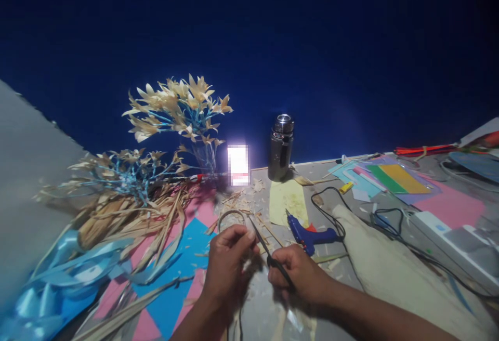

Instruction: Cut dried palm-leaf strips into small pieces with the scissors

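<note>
Work surface seen from above the two hands; we take the blue glue gun (317,236) as our landmark. To its left, we find the left hand (231,255) with thumb and fingers pinched together on a thin curved strip (233,212), whose loop rises just beyond the fingertips. Nearer to us than the glue gun and slightly to its left, the right hand (290,268) is clamped on black-handled scissors (274,263); the blades slant away toward the left fingertips, though we cannot tell whether they touch the strip.

The gun's nozzle lies over a pale yellow sheet (281,206), and behind that sheet we note an upright dark flask (278,159). Farther left of the gun, beyond the left hand, a clear vase (206,159) bears cream flowers (179,99) on blue stems. Well to the gun's left we observe dried leaf strips (113,216), a glossy light-blue ribbon (81,263) and a blue sheet (171,268) beside pink areas. To the gun's right we see a pale cloth (374,258) and, past it, a white power strip (444,234); coloured sheets (399,177) lie beyond and to the gun's right.
</note>
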Available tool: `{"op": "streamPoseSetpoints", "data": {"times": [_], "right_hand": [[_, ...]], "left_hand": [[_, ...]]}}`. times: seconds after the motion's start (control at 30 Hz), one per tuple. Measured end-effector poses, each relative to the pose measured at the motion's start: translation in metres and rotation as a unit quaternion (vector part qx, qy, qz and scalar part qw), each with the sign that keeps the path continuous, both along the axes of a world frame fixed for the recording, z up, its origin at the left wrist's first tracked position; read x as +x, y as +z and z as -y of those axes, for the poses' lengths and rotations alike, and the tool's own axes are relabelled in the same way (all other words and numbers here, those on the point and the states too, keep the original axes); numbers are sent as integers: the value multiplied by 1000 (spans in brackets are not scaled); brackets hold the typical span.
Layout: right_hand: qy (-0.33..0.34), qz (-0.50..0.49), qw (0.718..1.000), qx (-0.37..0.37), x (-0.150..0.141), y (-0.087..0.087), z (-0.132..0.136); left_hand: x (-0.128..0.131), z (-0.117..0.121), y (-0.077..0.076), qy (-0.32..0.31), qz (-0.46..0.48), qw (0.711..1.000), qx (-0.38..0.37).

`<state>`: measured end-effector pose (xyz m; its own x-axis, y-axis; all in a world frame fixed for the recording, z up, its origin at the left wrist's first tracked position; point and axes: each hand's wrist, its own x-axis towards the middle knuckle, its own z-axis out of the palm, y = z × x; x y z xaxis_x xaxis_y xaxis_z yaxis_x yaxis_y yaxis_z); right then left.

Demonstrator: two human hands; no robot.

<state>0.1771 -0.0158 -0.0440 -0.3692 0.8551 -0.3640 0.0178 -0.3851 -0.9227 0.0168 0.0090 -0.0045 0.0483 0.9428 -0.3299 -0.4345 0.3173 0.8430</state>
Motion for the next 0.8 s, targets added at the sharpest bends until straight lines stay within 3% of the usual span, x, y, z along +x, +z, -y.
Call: {"op": "streamPoseSetpoints", "data": {"times": [0.23,0.6,0.8], "right_hand": [[-20,-13,1000,-12,-5,0,2],[-27,-42,999,-2,-8,1,4],[-23,-44,999,-14,-6,-5,4]], "left_hand": [[-1,-2,-8,1,-40,998,51],[1,0,-9,2,-59,996,69],[1,2,-4,-12,-5,999,47]]}}
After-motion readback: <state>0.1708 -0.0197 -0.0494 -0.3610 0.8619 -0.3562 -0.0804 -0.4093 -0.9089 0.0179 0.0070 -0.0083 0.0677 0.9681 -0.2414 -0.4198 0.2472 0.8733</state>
